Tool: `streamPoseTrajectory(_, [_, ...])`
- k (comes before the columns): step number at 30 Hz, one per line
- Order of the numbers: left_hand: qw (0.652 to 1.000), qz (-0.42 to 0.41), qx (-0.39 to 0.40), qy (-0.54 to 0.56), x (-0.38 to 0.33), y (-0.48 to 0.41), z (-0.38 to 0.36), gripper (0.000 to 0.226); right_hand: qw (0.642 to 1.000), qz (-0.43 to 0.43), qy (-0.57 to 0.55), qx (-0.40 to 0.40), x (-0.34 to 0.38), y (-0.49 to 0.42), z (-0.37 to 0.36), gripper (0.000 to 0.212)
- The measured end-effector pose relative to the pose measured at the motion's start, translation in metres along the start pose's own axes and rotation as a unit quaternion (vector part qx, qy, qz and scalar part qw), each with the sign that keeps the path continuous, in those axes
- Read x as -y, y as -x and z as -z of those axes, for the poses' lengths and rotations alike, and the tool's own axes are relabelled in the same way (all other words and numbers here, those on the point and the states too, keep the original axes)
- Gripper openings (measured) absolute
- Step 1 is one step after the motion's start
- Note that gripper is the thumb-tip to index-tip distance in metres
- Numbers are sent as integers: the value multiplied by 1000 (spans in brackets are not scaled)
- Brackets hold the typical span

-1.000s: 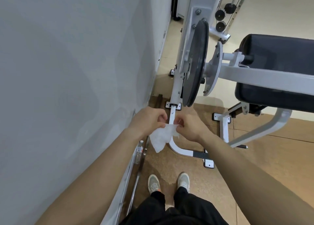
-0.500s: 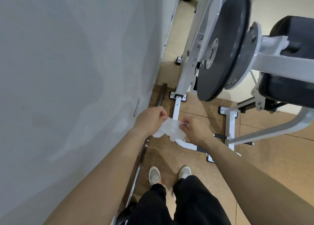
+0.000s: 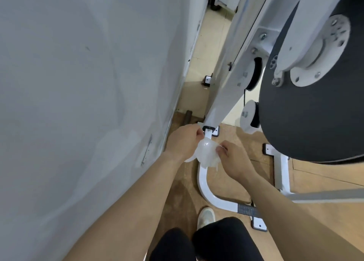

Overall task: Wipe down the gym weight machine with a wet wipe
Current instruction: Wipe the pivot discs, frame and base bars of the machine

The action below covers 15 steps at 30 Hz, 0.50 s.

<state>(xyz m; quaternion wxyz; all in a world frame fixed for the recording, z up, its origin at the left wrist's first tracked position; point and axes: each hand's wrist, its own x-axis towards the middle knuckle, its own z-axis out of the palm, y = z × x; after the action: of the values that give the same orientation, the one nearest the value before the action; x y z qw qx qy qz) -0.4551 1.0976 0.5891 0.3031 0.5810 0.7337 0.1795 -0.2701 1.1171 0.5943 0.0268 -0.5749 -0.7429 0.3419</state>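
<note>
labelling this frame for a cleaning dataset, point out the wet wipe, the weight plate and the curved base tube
wet wipe [image 3: 207, 154], head view, middle of the crumpled sheet
weight plate [image 3: 315, 126], head view, flat black face
curved base tube [image 3: 202, 182], head view, white bend just below the wipe

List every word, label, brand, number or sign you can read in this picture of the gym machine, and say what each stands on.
No text can be read anywhere in this view.
Faint bluish streak high on the white upright post: too blurred to tell whether it is lettering.
Black weight plate, wet wipe and wall: no markings show.
</note>
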Motion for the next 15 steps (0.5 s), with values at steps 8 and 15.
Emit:
streamPoseTrajectory(8, [998, -47, -24, 16, 43, -111, -80, 12, 998, 13, 27, -62, -62, -86, -58, 32])
streamPoseTrajectory(15, [991, -88, -23, 95, 70, -197, -117, 13, 987, 11, 34, -154, -95, -163, -79, 29])
